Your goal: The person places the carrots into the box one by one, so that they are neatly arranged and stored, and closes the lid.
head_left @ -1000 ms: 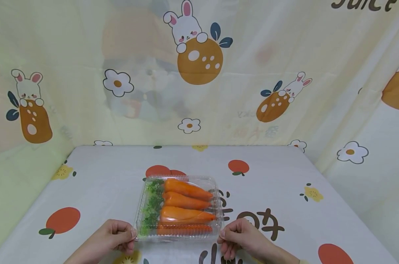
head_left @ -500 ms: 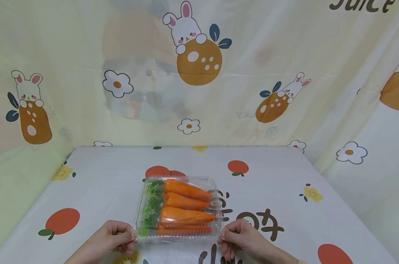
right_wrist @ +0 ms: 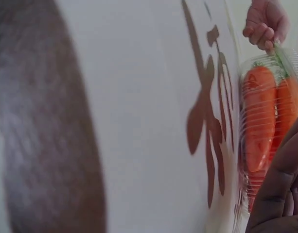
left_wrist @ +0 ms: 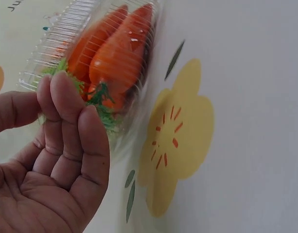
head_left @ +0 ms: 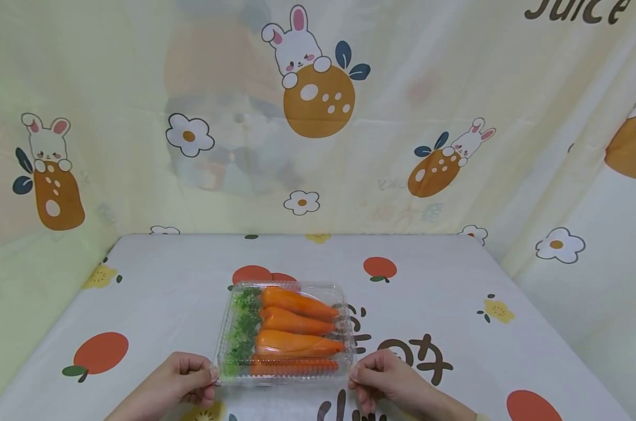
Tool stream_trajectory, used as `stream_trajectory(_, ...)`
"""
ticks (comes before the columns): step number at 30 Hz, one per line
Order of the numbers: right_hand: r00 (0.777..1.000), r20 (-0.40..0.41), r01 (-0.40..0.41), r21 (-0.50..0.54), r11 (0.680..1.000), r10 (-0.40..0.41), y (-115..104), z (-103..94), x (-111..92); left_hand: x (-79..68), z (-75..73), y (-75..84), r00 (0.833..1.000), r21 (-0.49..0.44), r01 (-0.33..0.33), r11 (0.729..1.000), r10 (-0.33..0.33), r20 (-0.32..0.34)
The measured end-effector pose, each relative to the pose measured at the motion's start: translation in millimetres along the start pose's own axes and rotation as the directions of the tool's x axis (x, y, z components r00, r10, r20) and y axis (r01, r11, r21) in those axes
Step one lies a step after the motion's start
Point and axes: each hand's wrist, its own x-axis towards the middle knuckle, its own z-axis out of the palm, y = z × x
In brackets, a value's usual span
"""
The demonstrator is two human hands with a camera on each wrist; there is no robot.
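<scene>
A clear plastic clamshell box [head_left: 286,380] lies closed on the table in front of me, its ribbed front edge toward me. Through the lid show several orange carrots [head_left: 299,344] side by side, tips to the right, with leafy green tops [head_left: 242,334] on the left. My left hand [head_left: 187,377] pinches the front left corner between thumb and index finger. At the front right corner, my right hand [head_left: 378,377] pinches the edge the same way. The left wrist view shows my left fingers [left_wrist: 94,141] curled beside the box, and the right wrist view catches the ribbed side [right_wrist: 251,121].
A white cloth [head_left: 433,292] printed with fruit, flowers and dark lettering covers the table. Pale curtains [head_left: 381,175] with rabbit and flower prints hang behind it and along both sides.
</scene>
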Motion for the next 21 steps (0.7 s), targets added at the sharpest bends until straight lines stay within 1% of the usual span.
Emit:
stream_trajectory(3, 1.000, 0.008, -0.002, 0.005, 1.000, 0.002, -0.6, -1.2, 0.4, 1.5, -0.6, 0.7, 1.000, 0.023, 0.007, 1.000, -0.007, -0.012)
stream_trajectory(10, 0.999, 0.038, -0.003, 0.012, 1.000, 0.003, -2.5, -4.3, 1.0, 4.1, -2.3, 3.3, 1.000, 0.078, -0.005, 0.997, 0.006, -0.015)
stream_trajectory(17, 1.000, 0.025, 0.005, -0.017, 1.000, -0.005, -5.9, -4.8, 0.3, 3.6, -4.1, 6.2, 0.999, 0.169, -0.035, 0.985, 0.040, -0.023)
stream_trajectory(21, 1.000, 0.016, -0.002, -0.031, 1.000, 0.003, -7.3, -5.6, -0.5, 3.3, -5.3, 8.0, 0.999, 0.202, -0.033, 0.979, 0.041, -0.035)
